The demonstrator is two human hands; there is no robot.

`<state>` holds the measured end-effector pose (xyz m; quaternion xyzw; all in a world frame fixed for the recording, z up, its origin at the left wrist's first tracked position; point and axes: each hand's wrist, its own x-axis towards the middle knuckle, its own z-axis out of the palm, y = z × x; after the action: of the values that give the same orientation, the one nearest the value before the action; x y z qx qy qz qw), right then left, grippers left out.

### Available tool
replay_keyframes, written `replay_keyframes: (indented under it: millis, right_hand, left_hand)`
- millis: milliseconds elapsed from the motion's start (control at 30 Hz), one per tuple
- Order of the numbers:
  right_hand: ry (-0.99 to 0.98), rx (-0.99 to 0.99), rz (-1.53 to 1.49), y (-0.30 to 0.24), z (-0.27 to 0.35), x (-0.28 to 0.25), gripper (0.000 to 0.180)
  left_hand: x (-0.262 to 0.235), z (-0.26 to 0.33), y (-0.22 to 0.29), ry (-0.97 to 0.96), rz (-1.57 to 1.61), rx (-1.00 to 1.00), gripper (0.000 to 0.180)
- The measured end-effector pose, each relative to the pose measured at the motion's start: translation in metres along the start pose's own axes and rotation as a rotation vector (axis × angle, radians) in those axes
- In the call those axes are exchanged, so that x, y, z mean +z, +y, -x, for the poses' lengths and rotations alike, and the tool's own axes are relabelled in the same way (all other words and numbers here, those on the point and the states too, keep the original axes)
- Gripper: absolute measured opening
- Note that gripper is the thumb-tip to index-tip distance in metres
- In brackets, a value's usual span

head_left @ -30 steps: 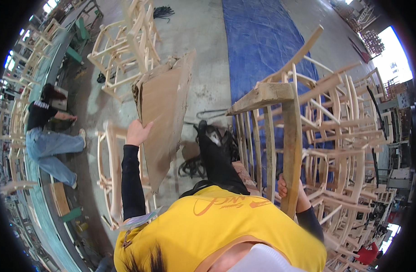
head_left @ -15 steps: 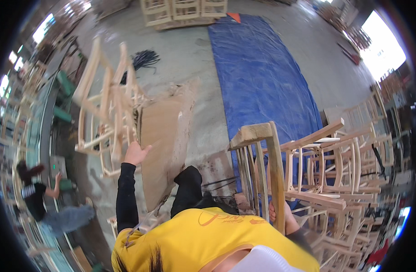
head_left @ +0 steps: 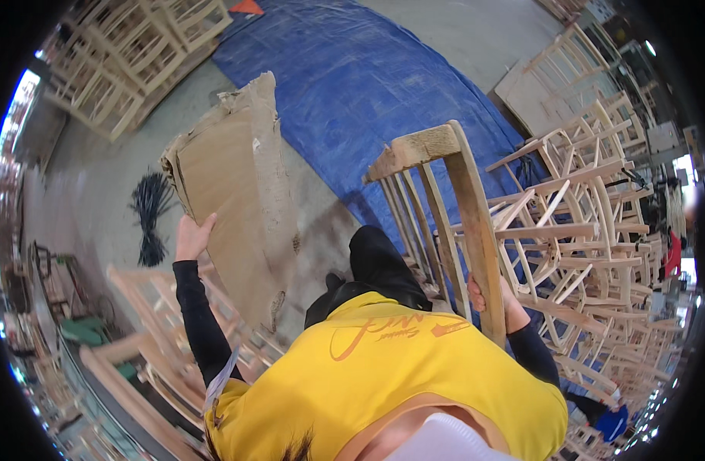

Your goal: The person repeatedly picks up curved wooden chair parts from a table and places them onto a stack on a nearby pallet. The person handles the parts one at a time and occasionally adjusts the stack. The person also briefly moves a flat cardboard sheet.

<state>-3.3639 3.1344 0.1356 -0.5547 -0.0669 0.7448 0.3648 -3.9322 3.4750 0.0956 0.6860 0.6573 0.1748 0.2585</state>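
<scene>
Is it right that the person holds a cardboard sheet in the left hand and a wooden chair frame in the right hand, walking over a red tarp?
Not quite: the tarp is blue, not red, as the head view shows. The rest stands: the left hand holds the cardboard sheet, and the right hand grips the wooden chair frame.

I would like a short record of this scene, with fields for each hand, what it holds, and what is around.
left hand: the left hand grips the edge of a large sheet of cardboard, held raised and upright
right hand: the right hand grips the post of a bare wooden chair frame, lifted off the floor
floor: grey concrete, with a blue tarpaulin spread ahead
right side: a stack of unfinished wooden chairs
left side: more chair frames and a bundle of black straps
clothing: yellow shirt, black sleeves
</scene>
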Motion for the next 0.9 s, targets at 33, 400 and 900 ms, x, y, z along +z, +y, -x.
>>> replay_keyframes:
  millis: [33, 400, 900]
  right_hand:
    - [-0.004, -0.021, -0.029, -0.017, -0.021, 0.006, 0.055]
    - [0.239, -0.045, -0.209, -0.272, -0.278, 0.041, 0.052]
    - [0.185, -0.333, -0.379, -0.667, -0.517, -0.028, 0.035]
  left_hand:
    - [0.000, -0.043, 0.011, -0.007, 0.026, 0.073, 0.038]
    - [0.003, -0.494, 0.148, -0.197, 0.002, 0.165, 0.036]
    - [0.173, -1.051, 0.380, -0.396, -0.014, 0.538, 0.041]
